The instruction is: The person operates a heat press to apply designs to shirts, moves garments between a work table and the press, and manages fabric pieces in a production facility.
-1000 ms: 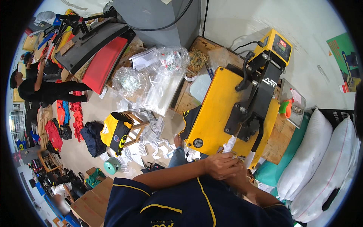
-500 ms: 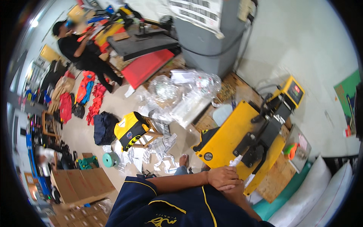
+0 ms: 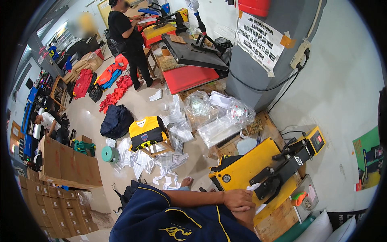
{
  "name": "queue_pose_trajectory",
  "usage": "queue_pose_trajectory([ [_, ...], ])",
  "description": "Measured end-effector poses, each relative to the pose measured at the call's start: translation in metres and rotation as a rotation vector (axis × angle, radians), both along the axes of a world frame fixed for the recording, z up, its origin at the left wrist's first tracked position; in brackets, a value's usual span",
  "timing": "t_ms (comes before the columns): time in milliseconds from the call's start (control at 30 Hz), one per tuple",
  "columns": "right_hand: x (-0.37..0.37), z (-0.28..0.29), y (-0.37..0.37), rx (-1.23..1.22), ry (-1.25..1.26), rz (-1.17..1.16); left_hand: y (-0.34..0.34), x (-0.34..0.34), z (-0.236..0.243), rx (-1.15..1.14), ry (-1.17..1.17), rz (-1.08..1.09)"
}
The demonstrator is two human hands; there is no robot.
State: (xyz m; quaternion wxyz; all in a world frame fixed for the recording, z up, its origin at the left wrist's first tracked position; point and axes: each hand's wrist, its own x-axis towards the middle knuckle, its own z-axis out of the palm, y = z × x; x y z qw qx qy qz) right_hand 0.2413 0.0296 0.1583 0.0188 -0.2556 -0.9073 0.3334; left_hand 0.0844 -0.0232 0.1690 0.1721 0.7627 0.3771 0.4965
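From my remote view, a yellow heat press (image 3: 282, 169) sits at lower right on a wooden surface (image 3: 276, 229), a dark garment (image 3: 226, 162) poking out past its left edge. The left hand (image 3: 238, 200) lies over the right hand (image 3: 247, 214), close by the press's white-wrapped handle (image 3: 254, 186); the overlap hides the grip, so I cannot tell whether either hand's fingers are clasped or loose. Good handling, I judge, means touching only that wrapping, clear of the plate (image 3: 242, 170), which may be hot. The plate's near edge lies just beside the hands. White sacks (image 3: 316, 232) crowd the right; leftward, the floor (image 3: 196, 160) gives more room, short of scattered paper strips (image 3: 165, 160).
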Motion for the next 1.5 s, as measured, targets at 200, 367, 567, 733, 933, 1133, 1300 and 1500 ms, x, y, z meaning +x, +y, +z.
queue_pose_trajectory([
  [200, 0.007, -0.029, 0.000, -0.037, -0.011, -0.087, 0.001, 0.000, -0.001, 0.037, -0.013, 0.020],
  [367, 0.023, -0.059, 0.007, -0.059, -0.161, -0.087, 0.003, -0.001, 0.001, 0.034, -0.022, -0.004],
  [567, 0.008, -0.017, 0.005, -0.054, -0.149, -0.007, 0.001, -0.001, -0.004, 0.078, -0.019, 0.011],
  [733, 0.009, -0.013, 0.004, -0.102, -0.110, -0.028, 0.002, -0.001, -0.005, -0.014, 0.058, -0.031],
  [933, 0.014, 0.012, -0.001, -0.230, -0.008, -0.075, 0.007, -0.001, -0.014, -0.094, 0.112, -0.013],
  [1133, 0.003, 0.043, 0.008, -0.208, -0.119, -0.042, 0.011, -0.006, 0.013, -0.107, 0.129, -0.005],
  [1300, 0.002, 0.047, -0.001, 0.008, -0.148, -0.012, 0.010, -0.006, 0.023, -0.120, 0.140, 0.021],
  [1500, -0.020, 0.159, 0.004, 0.062, -0.215, -0.022, 0.013, -0.008, 0.105, -0.089, 0.025, 0.034],
])
